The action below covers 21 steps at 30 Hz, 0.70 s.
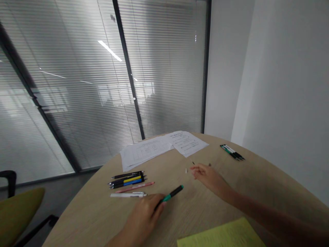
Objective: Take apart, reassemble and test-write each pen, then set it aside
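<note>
Gripping one pen, your left hand is closed around its lower part. Count one pink pen and one white pen beyond that hand, then a bundle of dark pens, one marked yellow and one blue, packed too tightly to count surely. A second bundle, green, white and black, lies at the far right, its number also unclear. You have at least two overlapping papers at the far edge, one yellow sheet at the near edge, and one chair left of the table.

Your right forearm covers part of the table's right side. The fingers of your right hand are bent; you cannot tell whether they pinch the dark sliver at their tips. One white bit lies just beside them. Your gripped pen points its green-tipped end toward your right side, between your hands and well short of the right one.
</note>
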Available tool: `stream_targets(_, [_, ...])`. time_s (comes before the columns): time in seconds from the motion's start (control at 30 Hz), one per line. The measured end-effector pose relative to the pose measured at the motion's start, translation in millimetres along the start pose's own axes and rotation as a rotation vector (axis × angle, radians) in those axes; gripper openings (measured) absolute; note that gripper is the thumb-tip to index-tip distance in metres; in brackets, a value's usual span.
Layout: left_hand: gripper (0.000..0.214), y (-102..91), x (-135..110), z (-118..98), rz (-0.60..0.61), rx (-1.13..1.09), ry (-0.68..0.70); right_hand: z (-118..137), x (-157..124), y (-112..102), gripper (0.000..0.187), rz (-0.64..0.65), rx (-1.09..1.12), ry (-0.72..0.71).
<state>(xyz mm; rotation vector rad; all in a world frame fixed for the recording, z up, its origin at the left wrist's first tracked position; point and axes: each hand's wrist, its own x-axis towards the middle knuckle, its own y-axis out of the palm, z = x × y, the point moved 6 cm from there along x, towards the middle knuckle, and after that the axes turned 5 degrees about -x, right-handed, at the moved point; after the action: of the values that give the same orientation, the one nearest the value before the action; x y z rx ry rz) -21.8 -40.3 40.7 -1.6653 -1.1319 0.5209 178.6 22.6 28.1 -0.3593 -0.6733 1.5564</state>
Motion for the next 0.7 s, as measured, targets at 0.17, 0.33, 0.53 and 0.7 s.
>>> stream_targets(0.17, [0.023,-6.5,4,4,-0.094,0.127,0.092,-22,39,10,0.050,-0.023,-0.306,-0.013])
stream_targets(0.33, [0.023,-9.2,7,7,-0.149,0.288,0.179,-21,52,31,0.033,0.005,-0.376,-0.053])
stream_targets(0.53, [0.022,-7.0,7,8,-0.170,0.268,0.182,-5,41,25,0.015,0.015,-0.335,-0.067])
stream_targets(0.7, [0.021,4.0,2,2,-0.158,0.174,0.202,-3,3,12,0.016,0.078,-0.146,-0.063])
